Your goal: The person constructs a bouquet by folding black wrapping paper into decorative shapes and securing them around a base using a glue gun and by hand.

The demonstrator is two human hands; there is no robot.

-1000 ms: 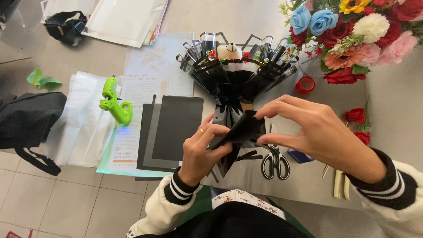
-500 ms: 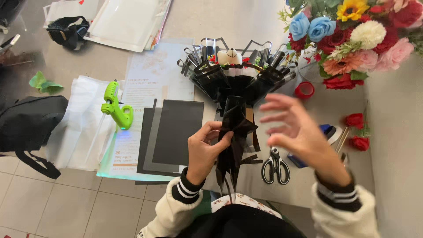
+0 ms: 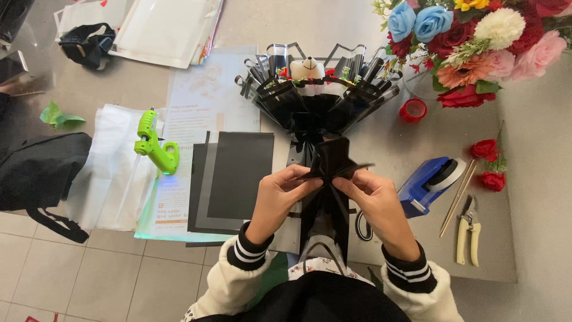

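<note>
Head view shows my left hand [image 3: 279, 200] and right hand [image 3: 372, 200] side by side in the middle, both pinching the black ribbon bow [image 3: 331, 160]. It sits just above my fingers, below the black bouquet [image 3: 316, 95], whose stem runs up and down.
</note>
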